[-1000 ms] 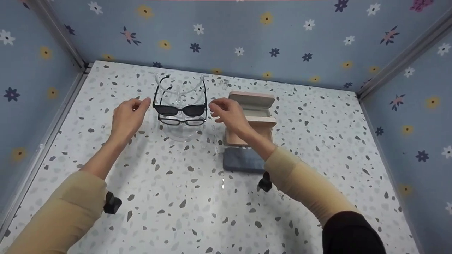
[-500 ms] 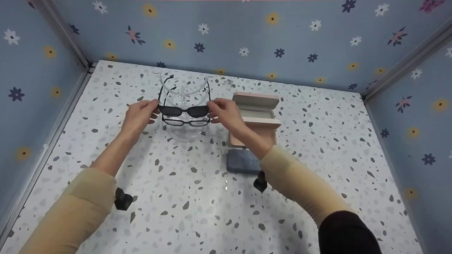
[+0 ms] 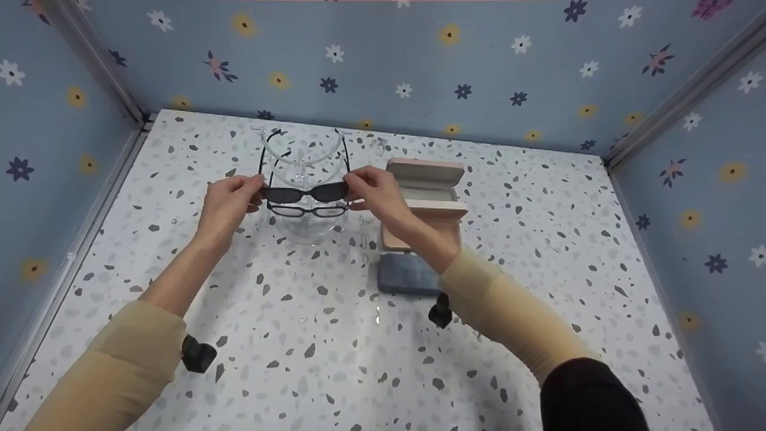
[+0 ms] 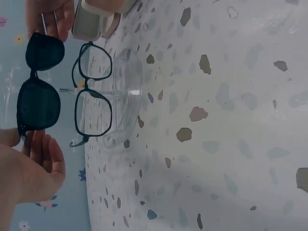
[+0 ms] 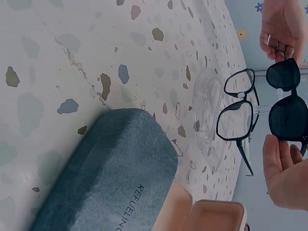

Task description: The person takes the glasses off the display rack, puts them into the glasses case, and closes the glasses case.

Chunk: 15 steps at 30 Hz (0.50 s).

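Note:
Dark-lensed sunglasses (image 3: 284, 195) sit at the upper level of a clear acrylic display stand (image 3: 305, 234). At their left hinge my left hand (image 3: 228, 206) pinches the frame between thumb and fingers. My right hand (image 3: 381, 194) grips the opposite hinge in the same way, as the right wrist view shows with the sunglasses (image 5: 288, 115). Both temples point back toward the wall. Just below, black-framed glasses with clear lenses (image 3: 287, 211) rest on the stand's lower level, untouched; their frame (image 4: 76, 113) stands apart from the sunglasses in the left wrist view.
Right of the stand, a pink glasses case (image 3: 425, 173) lies open, with another open peach case (image 3: 395, 235) in front of it. Nearest me is a closed blue-grey case (image 3: 407, 274), partly under my right forearm. Flower-patterned panels (image 3: 371, 54) wall in the speckled table (image 3: 335, 359).
Both hands have come inward from beside the stand and taken hold of the sunglasses at their two hinges. The clear-lensed glasses and the cases stay where they were.

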### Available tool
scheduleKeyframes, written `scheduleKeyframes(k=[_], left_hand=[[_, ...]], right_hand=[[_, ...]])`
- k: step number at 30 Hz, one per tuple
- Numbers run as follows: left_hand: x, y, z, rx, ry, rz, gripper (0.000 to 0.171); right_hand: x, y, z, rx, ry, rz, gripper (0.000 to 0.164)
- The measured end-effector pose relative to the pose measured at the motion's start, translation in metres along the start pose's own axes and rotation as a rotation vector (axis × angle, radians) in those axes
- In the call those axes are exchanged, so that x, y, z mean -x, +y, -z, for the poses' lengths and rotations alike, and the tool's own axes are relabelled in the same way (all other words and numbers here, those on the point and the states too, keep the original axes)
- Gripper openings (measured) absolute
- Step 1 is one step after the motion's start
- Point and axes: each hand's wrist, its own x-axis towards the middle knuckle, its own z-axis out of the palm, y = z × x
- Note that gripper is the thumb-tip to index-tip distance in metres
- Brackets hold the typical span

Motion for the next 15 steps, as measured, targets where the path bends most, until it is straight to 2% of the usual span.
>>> scheduleKeyframes(k=[6, 11, 15], left_hand=[[0.020, 0.000, -0.003, 0.030, 0.006, 0.016, 0.047], [0.036, -0.003, -0.007, 0.088, -0.027, 0.006, 0.047], [0.048, -0.006, -0.015, 0.153, -0.068, 0.026, 0.047]], right_hand=[[0.007, -0.003, 0.006, -0.016, -0.037, -0.008, 0.025], [0.013, -0.005, 0.013, 0.003, -0.048, -0.023, 0.022], [0.017, -0.005, 0.022, 0.027, -0.055, -0.026, 0.022]])
